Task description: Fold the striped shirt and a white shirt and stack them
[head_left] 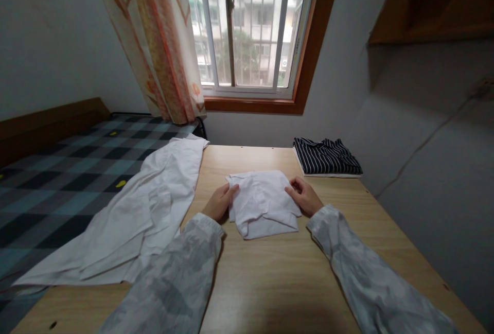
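A white shirt (pixel 266 203), folded into a compact bundle, lies on the light wooden table (pixel 270 277) in front of me. My left hand (pixel 221 201) grips its left edge, thumb on top and the other fingers mostly hidden at the side. On the opposite edge, my right hand (pixel 304 196) pinches the cloth between thumb and curled fingers. A loose flap of the fabric shows along the shirt's near side.
At the table's far right corner sits a folded black-and-white striped garment (pixel 327 157) on something white. Another white garment (pixel 142 210) spreads along the left edge, beside a bed with a checked cover (pixel 77 169). A wall (pixel 436 210) borders the right side.
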A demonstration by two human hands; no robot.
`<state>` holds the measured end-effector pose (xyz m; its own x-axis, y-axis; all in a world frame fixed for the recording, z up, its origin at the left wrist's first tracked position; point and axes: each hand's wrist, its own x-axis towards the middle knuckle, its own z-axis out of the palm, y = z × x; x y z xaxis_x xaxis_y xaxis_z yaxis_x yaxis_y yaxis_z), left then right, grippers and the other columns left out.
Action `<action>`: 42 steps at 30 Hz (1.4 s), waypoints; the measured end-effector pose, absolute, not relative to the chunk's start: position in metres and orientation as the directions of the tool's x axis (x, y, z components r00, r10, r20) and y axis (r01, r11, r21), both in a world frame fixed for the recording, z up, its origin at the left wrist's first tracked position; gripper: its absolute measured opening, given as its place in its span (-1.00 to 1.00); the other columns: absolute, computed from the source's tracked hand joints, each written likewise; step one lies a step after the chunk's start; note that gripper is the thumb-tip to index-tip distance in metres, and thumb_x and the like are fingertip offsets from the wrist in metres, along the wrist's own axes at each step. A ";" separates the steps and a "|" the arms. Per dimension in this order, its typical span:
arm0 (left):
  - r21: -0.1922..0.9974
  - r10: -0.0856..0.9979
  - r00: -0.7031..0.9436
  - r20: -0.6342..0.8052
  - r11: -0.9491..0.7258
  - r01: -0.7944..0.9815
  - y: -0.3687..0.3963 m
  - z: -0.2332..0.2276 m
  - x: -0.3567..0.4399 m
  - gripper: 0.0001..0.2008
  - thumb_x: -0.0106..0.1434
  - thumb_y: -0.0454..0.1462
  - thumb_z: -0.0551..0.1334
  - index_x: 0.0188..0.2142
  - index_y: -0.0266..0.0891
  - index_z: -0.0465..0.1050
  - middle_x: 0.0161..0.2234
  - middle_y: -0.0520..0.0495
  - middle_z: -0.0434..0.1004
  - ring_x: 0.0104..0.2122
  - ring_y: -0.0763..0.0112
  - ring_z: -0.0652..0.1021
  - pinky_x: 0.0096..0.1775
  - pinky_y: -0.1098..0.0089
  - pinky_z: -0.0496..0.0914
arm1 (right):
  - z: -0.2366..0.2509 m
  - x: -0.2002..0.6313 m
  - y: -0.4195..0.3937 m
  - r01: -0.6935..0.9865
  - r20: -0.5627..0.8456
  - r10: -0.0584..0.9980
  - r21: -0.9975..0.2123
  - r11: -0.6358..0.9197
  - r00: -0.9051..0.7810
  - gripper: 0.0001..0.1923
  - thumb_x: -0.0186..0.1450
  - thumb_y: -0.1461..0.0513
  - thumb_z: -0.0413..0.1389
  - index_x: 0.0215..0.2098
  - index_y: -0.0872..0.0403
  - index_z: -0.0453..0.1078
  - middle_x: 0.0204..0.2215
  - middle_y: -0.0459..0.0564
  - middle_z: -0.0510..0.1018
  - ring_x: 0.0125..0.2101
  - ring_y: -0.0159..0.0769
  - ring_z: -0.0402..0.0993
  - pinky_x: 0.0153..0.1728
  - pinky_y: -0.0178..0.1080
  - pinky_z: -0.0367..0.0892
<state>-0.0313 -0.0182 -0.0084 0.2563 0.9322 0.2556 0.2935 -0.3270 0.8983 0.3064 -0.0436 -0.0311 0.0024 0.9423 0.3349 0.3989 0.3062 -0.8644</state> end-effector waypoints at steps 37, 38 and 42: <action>0.249 0.816 0.449 0.363 -0.549 0.798 -0.020 -0.003 -0.032 -0.39 0.57 0.04 0.11 0.44 -0.21 0.40 0.54 -0.29 0.22 0.54 -0.10 0.21 0.50 -0.22 0.07 | -0.012 0.305 -0.045 0.770 0.515 0.779 -0.310 0.558 -0.357 -0.51 0.56 0.02 0.11 0.35 0.00 0.50 0.45 0.18 0.41 0.41 0.07 0.34 0.45 0.18 0.22; 0.245 0.783 0.498 0.373 -0.601 0.761 -0.019 -0.002 -0.031 -0.37 0.57 0.05 0.11 0.46 -0.22 0.38 0.55 -0.29 0.19 0.55 -0.08 0.19 0.51 -0.20 0.06 | -0.013 0.302 -0.036 0.762 0.514 0.774 -0.310 0.569 -0.369 -0.48 0.56 0.01 0.11 0.40 0.01 0.46 0.50 0.16 0.34 0.46 0.07 0.27 0.48 0.19 0.18; 0.259 0.662 0.707 0.247 -0.749 0.610 -0.012 0.002 -0.040 -0.30 0.55 0.10 0.12 0.51 -0.21 0.30 0.54 -0.27 0.21 0.54 -0.02 0.24 0.52 -0.10 0.10 | -0.028 0.298 -0.006 0.735 0.338 0.810 -0.350 0.581 -0.479 -0.38 0.58 -0.03 0.05 0.52 -0.03 0.32 0.55 0.11 0.25 0.54 0.05 0.14 0.52 0.21 0.09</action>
